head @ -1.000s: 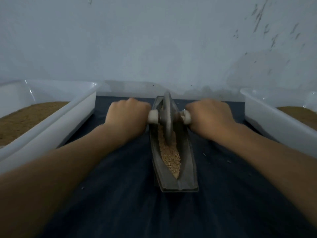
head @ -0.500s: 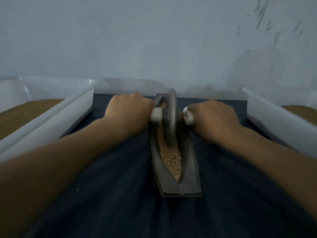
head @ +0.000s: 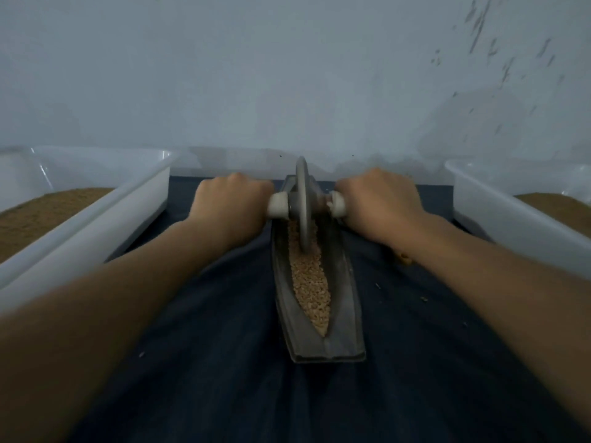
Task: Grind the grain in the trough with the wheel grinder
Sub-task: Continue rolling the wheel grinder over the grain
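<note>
Reaching forward, arms straight; gripping the wheel grinder (head: pixel 302 203), left hand (head: pixel 230 203) on its left, right hand (head: pixel 380 199) on its right.

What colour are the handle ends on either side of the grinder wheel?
The round handle ends are off-white, beside the grey metal wheel; head view.

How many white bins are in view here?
2. The left bin lies left of the trough, and the right bin lies right of it. The frame edge cuts off both. A pale strip at the back may be a third, but I cannot tell.
</note>
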A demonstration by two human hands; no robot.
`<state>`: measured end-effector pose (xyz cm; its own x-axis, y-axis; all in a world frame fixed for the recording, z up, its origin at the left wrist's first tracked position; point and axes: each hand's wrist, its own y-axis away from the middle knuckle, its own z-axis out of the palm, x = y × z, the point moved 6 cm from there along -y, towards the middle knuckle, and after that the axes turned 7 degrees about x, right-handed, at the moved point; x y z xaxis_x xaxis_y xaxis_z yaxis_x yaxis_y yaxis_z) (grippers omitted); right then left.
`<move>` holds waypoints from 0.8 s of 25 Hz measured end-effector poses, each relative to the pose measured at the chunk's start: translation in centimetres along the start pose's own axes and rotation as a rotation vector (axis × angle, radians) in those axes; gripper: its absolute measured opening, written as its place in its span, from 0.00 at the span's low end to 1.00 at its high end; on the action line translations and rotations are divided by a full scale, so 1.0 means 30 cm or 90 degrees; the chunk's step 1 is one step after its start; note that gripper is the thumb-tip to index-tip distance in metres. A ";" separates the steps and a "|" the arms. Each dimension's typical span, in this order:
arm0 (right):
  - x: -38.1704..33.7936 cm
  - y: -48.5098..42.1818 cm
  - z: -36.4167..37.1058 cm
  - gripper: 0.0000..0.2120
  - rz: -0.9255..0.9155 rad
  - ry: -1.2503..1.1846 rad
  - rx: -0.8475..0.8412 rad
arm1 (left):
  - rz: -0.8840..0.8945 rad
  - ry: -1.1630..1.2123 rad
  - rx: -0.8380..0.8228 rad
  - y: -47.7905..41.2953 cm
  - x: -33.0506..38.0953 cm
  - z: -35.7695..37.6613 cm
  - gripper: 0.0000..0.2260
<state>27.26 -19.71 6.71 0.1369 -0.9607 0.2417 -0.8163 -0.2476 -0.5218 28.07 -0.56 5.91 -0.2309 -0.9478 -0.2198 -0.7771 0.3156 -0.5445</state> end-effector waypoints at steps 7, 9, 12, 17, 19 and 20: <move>0.009 0.146 -0.013 0.14 0.016 0.047 0.118 | 0.081 -0.064 0.129 0.104 -0.009 -0.049 0.06; 0.000 0.021 -0.006 0.05 0.080 0.033 0.039 | -0.022 -0.038 0.037 0.000 -0.008 -0.014 0.04; -0.014 -0.047 -0.013 0.04 0.044 0.036 -0.023 | -0.073 0.030 -0.036 -0.004 -0.031 0.019 0.04; 0.002 0.236 -0.109 0.09 -0.060 -0.006 0.193 | 0.138 -0.019 0.231 0.200 -0.013 -0.110 0.09; 0.003 0.196 -0.060 0.10 -0.018 0.025 0.126 | 0.100 -0.039 0.175 0.149 -0.011 -0.069 0.08; -0.004 0.140 -0.034 0.09 0.012 0.069 0.092 | 0.056 -0.045 0.125 0.108 -0.003 -0.034 0.08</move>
<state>23.23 -20.52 5.32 0.0546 -0.9482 0.3130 -0.7280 -0.2523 -0.6375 24.98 0.50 5.01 -0.2458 -0.9133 -0.3248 -0.6257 0.4054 -0.6664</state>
